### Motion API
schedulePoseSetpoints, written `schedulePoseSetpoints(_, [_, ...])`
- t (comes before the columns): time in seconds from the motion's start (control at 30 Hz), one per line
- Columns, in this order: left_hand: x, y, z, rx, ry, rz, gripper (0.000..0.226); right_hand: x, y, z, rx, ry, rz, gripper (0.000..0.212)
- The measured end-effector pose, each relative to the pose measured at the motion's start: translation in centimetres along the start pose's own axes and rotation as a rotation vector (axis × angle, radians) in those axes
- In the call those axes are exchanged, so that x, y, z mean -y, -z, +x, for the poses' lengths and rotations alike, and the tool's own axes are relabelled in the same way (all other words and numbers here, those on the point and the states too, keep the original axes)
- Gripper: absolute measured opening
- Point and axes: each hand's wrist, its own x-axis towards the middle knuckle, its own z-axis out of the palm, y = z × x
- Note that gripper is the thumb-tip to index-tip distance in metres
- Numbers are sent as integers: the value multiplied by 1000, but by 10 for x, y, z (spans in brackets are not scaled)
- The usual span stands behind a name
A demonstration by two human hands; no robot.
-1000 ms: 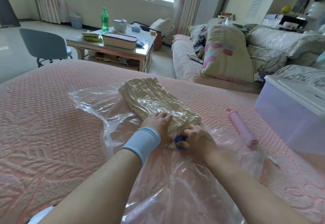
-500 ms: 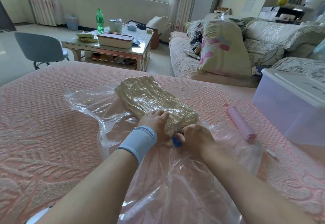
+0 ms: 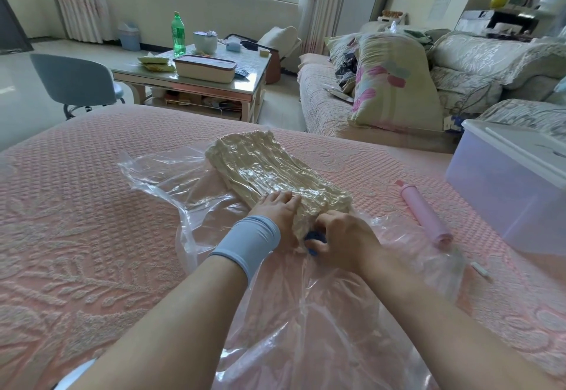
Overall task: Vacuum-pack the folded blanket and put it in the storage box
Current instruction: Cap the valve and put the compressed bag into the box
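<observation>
Most air looks drawn out already. On the bed (image 3: 76, 236), the right hand (image 3: 343, 236) curls round the blue valve cap (image 3: 311, 238) of the vacuum bag (image 3: 306, 328), and the left hand (image 3: 280, 215) presses flat on the shrunken blanket (image 3: 269, 169) inside. Farther off lies the pump (image 3: 424, 212), then the storage box (image 3: 505, 187), yet to receive it.

Two bare forearms reach forward from the bottom edge and converge toward the middle. The left hand (image 3: 277, 212) lies palm down, fingers straight and together, pressing flat on the bagged blanket (image 3: 266, 169). A pale blue wristband (image 3: 249, 244) circles its wrist. The right hand (image 3: 343, 236), just beside it, is knuckles up with fingers curled, pinching a small blue cap (image 3: 312, 238).
</observation>
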Motion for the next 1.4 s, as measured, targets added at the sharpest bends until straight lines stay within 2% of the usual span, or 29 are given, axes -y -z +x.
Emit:
schedulePoseSetpoints(0.13, [0, 0, 3, 1, -3, 16, 107, -1, 4, 0, 127, 21, 181, 33])
schedulePoseSetpoints(0.27, [-1, 1, 3, 7, -1, 11, 107, -4, -6, 1, 86, -52, 79, 21])
schedulePoseSetpoints(0.37, [0, 1, 1, 8, -4, 1, 107, -3, -9, -1, 59, -75, 16, 25])
schedulePoseSetpoints(0.53, [1, 1, 2, 10, -2, -2, 107, -2, -4, -1, 92, -17, 100, 27])
schedulePoseSetpoints(0.63, [-1, 1, 2, 5, 1, -4, 107, -4, -9, -1, 45, -63, 71, 21])
schedulePoseSetpoints(0.77, [0, -1, 1, -11, 3, -7, 105, -4, -11, 0, 9, -65, 14, 27])
schedulePoseSetpoints(0.9, [0, -1, 1, -7, 8, -8, 104, -5, -4, -2, 70, -38, 85, 24])
schedulePoseSetpoints(1.07, [0, -1, 1, 0, 14, -6, 104, 0, -10, -2, 76, -87, 7, 20])
schedulePoseSetpoints(1.27, [0, -1, 0, 12, 10, 13, 104, -4, -2, -4, 148, -31, 26, 16])
schedulePoseSetpoints(1.4, [-1, -1, 1, 5, 18, 51, 105, 3, 0, -2, 151, -47, -69, 12])
